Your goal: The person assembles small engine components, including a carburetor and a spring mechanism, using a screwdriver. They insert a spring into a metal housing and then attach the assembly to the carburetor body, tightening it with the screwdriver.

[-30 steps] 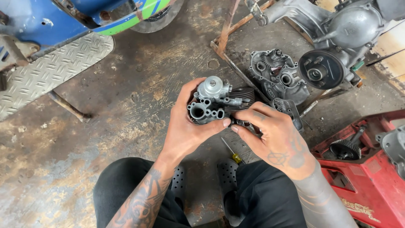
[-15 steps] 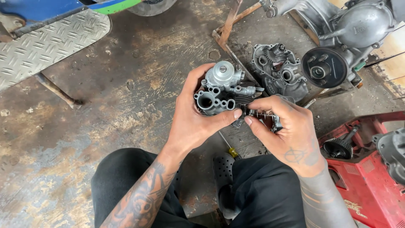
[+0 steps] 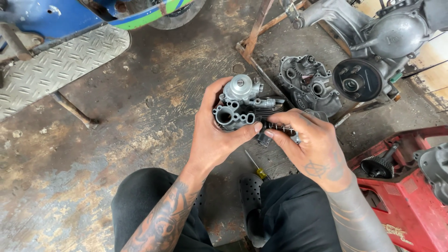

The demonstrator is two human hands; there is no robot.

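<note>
1. The metal part (image 3: 242,105), a small grey casting with round bores and a domed cap, sits in the left hand (image 3: 219,135), held up over the stained concrete floor (image 3: 116,140); the left fingers (image 3: 247,132) curl round its underside and the thumb presses against its near edge.
2. Far left of those fingers lie a ribbed metal footplate (image 3: 56,60) and a blue and green scooter body (image 3: 70,14), both cut off by the frame's edge.
3. Just below the fingers, between the knees in black trousers, a yellow-handled screwdriver (image 3: 256,169) lies on the floor, its handle partly hidden.
4. The right hand (image 3: 312,144) meets the part from the right; its fingers (image 3: 280,137) are pressed together, pinching a thin coiled spring (image 3: 280,127) on a dark stem against the part's side.
5. As a judgement, the step in hand is working that spring piece at the casting's side. The next move would call for a steady left grip and a straight, careful push or pull along the spring's axis.
6. Whether the spring is going in or coming out cannot be told, and its far end is hidden behind the right fingers.
7. Beyond the right fingers lie an open engine case (image 3: 310,84) and a larger engine block (image 3: 373,51); further right, a red toolbox (image 3: 406,200) is cut off.
</note>
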